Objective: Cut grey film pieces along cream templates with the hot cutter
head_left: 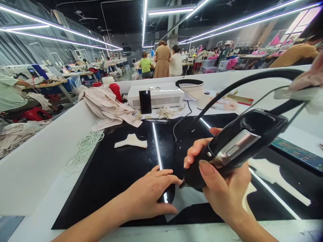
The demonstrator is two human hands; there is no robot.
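My right hand (pixel 227 188) is wrapped round a black corded handheld tool (pixel 232 148) with a metal lever and a small pointed tip. The tip points down and left, close to the fingers of my left hand (pixel 148 188). That hand is open, fingers spread, low over a glossy black board (pixel 101 191). Between the hands lies a thin greyish piece of material (pixel 185 200), partly hidden by them. Cream cut fabric pieces lie on both sides: a left piece (pixel 131 141) and a right piece (pixel 280 176).
A white vented box (pixel 164 94) stands behind the board, with a phone (pixel 145 102) propped against it. Beige fabric (pixel 108 104) and pale cord loops (pixel 85 148) lie left. A black cable (pixel 242 82) arches across the right. Several people work behind the low white wall.
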